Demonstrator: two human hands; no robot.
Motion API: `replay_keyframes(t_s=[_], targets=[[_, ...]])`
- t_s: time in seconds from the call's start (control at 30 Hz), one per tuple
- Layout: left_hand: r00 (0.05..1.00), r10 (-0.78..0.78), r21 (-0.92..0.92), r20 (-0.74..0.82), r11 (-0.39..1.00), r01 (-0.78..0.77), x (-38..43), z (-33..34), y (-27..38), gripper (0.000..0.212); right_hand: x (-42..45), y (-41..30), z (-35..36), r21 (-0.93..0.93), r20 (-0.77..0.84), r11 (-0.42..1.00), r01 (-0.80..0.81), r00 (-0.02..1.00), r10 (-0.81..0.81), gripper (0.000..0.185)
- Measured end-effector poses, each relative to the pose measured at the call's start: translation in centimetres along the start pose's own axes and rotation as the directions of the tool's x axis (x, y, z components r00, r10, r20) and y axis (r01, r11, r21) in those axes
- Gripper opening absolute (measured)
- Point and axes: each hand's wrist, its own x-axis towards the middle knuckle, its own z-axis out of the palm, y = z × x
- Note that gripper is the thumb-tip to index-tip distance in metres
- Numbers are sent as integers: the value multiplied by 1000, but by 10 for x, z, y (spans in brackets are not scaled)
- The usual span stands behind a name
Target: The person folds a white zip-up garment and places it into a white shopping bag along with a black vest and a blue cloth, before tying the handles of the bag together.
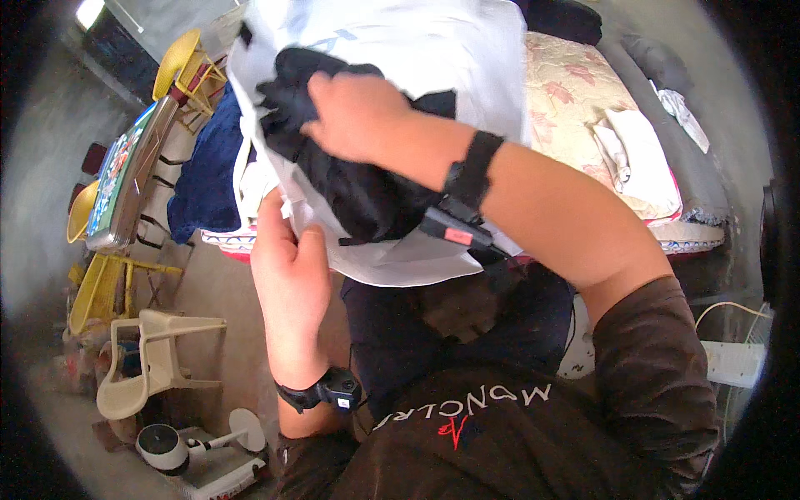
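A large white bag or sheet [431, 262] lies spread before me over the front of the bed, its near edge hanging loose. My left hand [292, 250] pinches the left edge of this white material between thumb and fingers. On top of it is a bundle of black cloth [369, 200]. My right hand [356, 115] is curled on the upper part of the black cloth and appears to grip it; its fingertips are partly hidden in the dark folds. Both wrists wear black straps with small devices.
The bed's floral quilt [562, 87] bears folded white cloth [644, 169] at the right. A dark blue blanket [209, 169] hangs at the left. Further left stand a patterned table [125, 162], yellow chairs [100, 294] and a beige plastic chair [150, 356]. A white appliance [162, 447] is at lower left.
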Motion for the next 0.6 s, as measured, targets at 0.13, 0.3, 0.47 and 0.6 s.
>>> replay_keyframes(t_s=[0.13,0.3,0.47,0.6], targets=[[990,65,-177,-122,980,-86,0,-7,-20,39,-6,-14,30,44,311,998,39,949,-51,68],[993,-46,-325,-104,946,10,-6,-19,-14,43,-2,-21,45,141,361,984,-106,931,49,72],[992,37,-230,-124,971,-66,-9,-10,-23,41,-16,-46,74,-168,382,985,46,924,23,68],[982,62,-149,-180,985,-89,-11,-19,-34,47,3,-26,66,107,551,994,12,832,-69,77]])
